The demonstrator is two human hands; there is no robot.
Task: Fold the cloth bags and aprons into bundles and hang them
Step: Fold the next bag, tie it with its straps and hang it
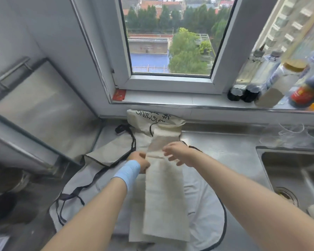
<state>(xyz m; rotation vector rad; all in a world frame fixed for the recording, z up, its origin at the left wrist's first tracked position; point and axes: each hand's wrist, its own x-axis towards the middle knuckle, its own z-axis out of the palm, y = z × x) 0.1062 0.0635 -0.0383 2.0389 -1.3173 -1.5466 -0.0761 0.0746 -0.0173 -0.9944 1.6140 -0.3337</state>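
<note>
Steel counter (225,153) fills my view, with a white apron (203,205) spread flat at the near edge. On it lies the folded cloth bag (163,196), a narrow strip whose long axis runs near to far. Past its middle, the left hand (140,162) pinches the left edge, fingers curled on the cloth. The right hand (179,153) sits at the right edge, fingers spread and loose, gripping nothing. Both flank the strip, so I judge the next fold runs along its length. Beyond, a printed bag (143,116) lies under the window (170,82).
</note>
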